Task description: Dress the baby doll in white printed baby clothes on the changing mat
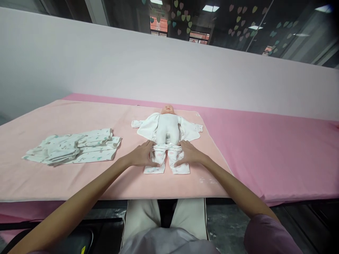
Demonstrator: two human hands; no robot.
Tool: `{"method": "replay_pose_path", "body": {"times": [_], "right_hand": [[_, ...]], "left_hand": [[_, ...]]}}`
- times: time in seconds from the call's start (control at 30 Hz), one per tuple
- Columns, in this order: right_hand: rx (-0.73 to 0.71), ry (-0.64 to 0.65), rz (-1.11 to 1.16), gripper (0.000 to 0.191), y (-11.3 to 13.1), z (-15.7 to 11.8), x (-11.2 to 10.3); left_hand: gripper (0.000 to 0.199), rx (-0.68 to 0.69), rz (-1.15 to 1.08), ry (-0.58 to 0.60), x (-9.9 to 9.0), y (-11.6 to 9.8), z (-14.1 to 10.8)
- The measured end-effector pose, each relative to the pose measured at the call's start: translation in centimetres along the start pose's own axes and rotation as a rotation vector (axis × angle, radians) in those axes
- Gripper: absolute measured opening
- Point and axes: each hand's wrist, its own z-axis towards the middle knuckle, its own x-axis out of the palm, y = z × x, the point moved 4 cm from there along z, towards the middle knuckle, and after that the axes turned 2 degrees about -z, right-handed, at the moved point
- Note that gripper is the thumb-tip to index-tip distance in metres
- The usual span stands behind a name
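On the pale pink mat [127, 183], in front of the seated wearer, a doll [167, 130] lies on its back, its head toward the white wall [169, 74] and its lower end toward the table's near edge. Its torso and upper legs are white. A white top [147, 127] lies spread open to both sides of it, the patterned sleeves stretched outward.

At the doll's lower end are small white trousers [179, 169] with a faint pink print, the waistband gathered across the doll's legs and both trouser legs pointing at the wearer. The doll's feet cannot be made out.

The left hand [144, 154] touches the trousers on one side, and the right hand [189, 154] touches them on the other. Each is curved, with fingers at the waistband and the thumb apart, lower on a trouser leg. Whether either hand pinches the fabric cannot be told from this view.

Well apart from the doll, on the wearer's left, loosely folded white clothing [71, 148] with a small green and brown print rests on the same mat. A deeper pink cover [278, 155] extends to the wearer's right. Heart-shaped stickers [186, 13] mark the glass above the wall.
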Motion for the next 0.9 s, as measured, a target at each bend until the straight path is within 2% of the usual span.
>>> {"method": "replay_pose_path", "body": {"times": [0.13, 0.23, 0.37, 0.47, 0.53, 0.63, 0.7, 0.77, 0.83, 0.9], "right_hand": [[-0.043, -0.011, -0.088, 0.085, 1.1, -0.3, 0.2], [-0.070, -0.059, -0.113, 0.067, 1.9, -1.2, 1.0], [-0.204, -0.179, -0.150, 0.036, 3.0, -3.1, 2.4], [-0.297, -0.334, -0.231, 0.019, 3.6, -4.7, 3.5], [-0.318, -0.457, -0.280, 0.022, 4.1, -5.9, 4.2], [-0.284, -0.551, -0.241, 0.029, 5.3, -8.2, 4.5], [-0.246, -0.480, -0.130, 0.030, 6.3, -9.9, 4.0], [-0.195, -0.295, 0.017, 0.029, 7.4, -11.5, 2.9], [-0.107, -0.116, 0.138, 0.037, 8.1, -12.9, 0.8], [-0.042, -0.053, 0.209, 0.050, 8.7, -13.5, -2.4]], "left_hand": [[0.091, -0.021, 0.084, -0.035, 0.7, -1.2, -0.7], [0.074, 0.002, 0.134, -0.079, 1.4, -2.1, -1.4], [0.046, 0.121, 0.209, -0.143, 2.6, -2.5, -2.8], [0.022, 0.264, 0.285, -0.270, 3.7, -2.6, -4.3], [0.013, 0.334, 0.298, -0.369, 4.4, -2.9, -5.6], [0.018, 0.374, 0.218, -0.438, 5.0, -4.2, -8.0], [0.024, 0.345, 0.122, -0.389, 4.9, -5.7, -9.5], [0.029, 0.259, 0.021, -0.274, 4.2, -7.3, -10.7], [0.035, 0.150, -0.056, -0.157, 2.8, -9.0, -11.5], [0.042, 0.078, -0.100, -0.085, 0.4, -10.8, -11.4]]}}
